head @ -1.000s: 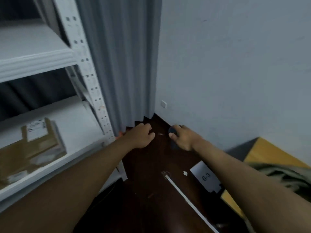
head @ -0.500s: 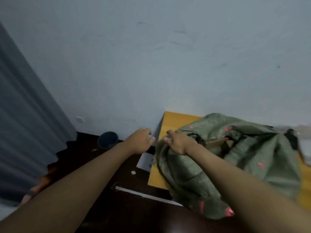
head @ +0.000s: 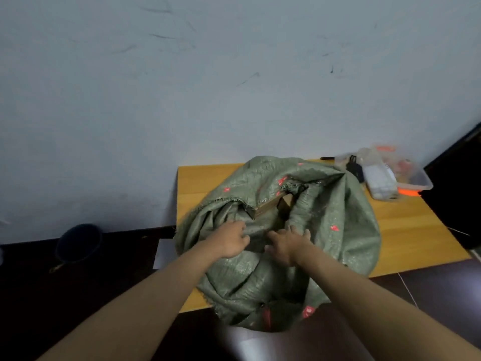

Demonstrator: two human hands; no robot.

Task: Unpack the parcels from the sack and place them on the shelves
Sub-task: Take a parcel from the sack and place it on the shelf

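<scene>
View swings from shelves to sack [head: 325, 225] on desk [head: 406, 230]; left hand [head: 230, 241] grips sack fabric, right hand [head: 286, 243] spread on it; next parcel [head: 270, 204] due out.

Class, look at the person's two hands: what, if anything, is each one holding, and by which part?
Both hold the green sack by the fabric at its opening: the left hand grips a fold of the near edge; the right hand rests its fingers on it.

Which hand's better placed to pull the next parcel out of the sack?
Right, probably. The right hand lies on the sack just below the brown parcel showing in its mouth; the left hand grips a fold further aside.
</scene>
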